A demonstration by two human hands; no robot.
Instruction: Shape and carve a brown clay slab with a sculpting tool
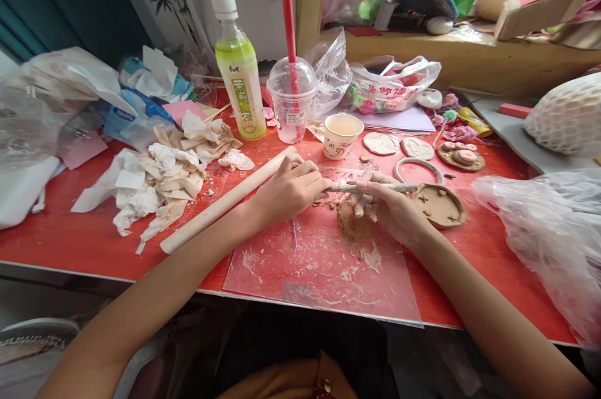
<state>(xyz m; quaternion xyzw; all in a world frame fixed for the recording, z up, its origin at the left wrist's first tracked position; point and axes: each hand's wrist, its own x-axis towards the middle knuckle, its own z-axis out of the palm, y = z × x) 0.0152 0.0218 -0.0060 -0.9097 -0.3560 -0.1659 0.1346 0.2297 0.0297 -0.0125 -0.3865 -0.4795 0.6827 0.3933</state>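
Over the clear plastic sheet, my right hand holds a thin, grey, clay-smeared stick roughly level. My left hand is closed, its fingertips pinched at the stick's left end; whatever else they cover is hidden. Clay residue marks the fingers of my right hand. Beside my left hand lies a long wooden rolling pin, set at a slant. Just right of my right hand is a round, rimmed clay dish with small shapes inside. Wet brown clay smears and flakes cover parts of the sheet.
Behind my hands stand a paper cup, a domed plastic cup with a red straw, and a green-labelled bottle. Crumpled tissues lie left. Flat clay pieces, a ring and a plastic bag are right.
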